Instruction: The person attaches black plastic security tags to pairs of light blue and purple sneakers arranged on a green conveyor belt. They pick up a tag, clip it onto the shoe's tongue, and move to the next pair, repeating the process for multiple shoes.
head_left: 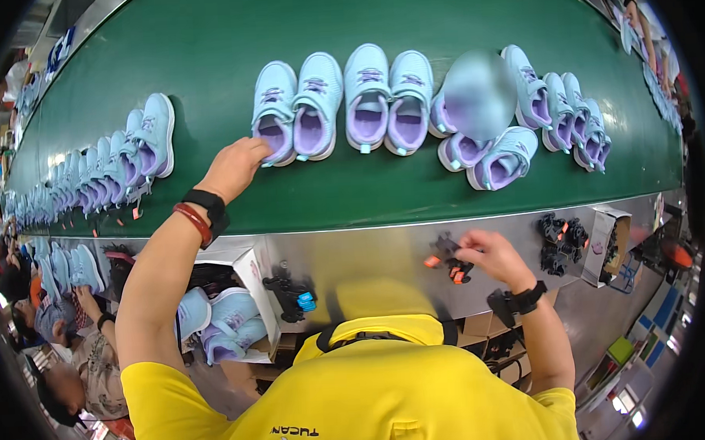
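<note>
1. Green conveyor belt [203,38] runs ahead of you, lined with pale blue shoes.
2. Your left hand [236,166] has its fingers curled into the heel opening of one shoe [275,112], whose toe points away from you.
3. Your right hand [492,255] pinches a black-and-orange clip [451,264] at the steel counter [370,255].

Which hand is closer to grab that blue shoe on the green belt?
The left hand. Its fingers already reach into the heel of the light blue shoe. The right hand is down at the metal ledge, touching a black and orange clip.
</note>
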Demonstrator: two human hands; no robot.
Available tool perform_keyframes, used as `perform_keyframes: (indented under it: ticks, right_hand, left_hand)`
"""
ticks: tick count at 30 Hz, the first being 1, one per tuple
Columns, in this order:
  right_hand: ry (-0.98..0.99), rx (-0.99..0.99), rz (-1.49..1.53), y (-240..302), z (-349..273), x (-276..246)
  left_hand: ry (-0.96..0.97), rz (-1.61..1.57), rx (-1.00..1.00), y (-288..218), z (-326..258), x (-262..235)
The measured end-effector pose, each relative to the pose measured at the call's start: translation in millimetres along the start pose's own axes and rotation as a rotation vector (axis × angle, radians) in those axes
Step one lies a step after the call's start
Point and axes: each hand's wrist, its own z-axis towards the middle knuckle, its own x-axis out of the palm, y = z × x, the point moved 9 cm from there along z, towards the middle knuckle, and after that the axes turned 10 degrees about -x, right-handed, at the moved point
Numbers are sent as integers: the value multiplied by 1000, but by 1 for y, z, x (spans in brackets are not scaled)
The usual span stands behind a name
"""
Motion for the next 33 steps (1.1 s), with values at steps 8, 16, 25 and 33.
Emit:
perform_keyframes:
  ticks: [8, 16, 25, 33]
  right_hand:
    - [-141, -71, 595, 132, 141, 136]
    - [-237, -44, 609, 130, 165, 167]
    - [-182, -131, 540, 140, 166, 184]
    - [65, -188, 436, 161, 198, 142]
  left_hand:
    - [48, 60, 36, -8, -10, 9]
    - [58, 86, 18, -1, -13, 13]
    - [98, 114, 16, -1, -11, 12]
    - [24, 188, 83, -21, -14, -18]
